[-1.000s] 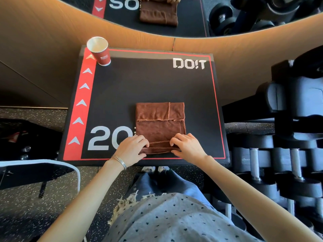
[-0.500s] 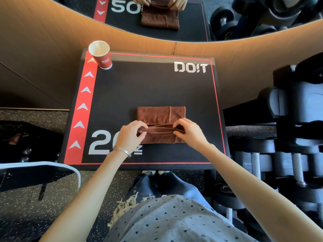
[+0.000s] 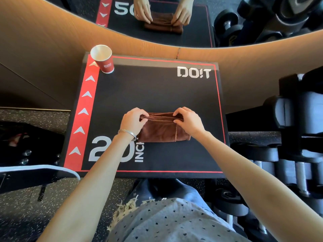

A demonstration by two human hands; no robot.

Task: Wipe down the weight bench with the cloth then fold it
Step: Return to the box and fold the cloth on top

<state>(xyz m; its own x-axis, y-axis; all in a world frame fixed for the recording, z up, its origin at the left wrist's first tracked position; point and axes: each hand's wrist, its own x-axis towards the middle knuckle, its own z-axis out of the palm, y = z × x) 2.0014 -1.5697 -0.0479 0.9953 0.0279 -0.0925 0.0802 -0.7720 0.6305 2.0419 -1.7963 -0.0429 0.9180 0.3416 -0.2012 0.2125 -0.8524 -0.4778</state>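
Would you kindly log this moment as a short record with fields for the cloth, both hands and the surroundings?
cloth: brown, folded, lying on the padded box
left hand: pinches the cloth's far edge, left end
right hand: pinches the far edge, right end
padded box: black, red border, marked DO!T
cup: red paper, upright at the box's far left corner
dumbbells: racked on the right
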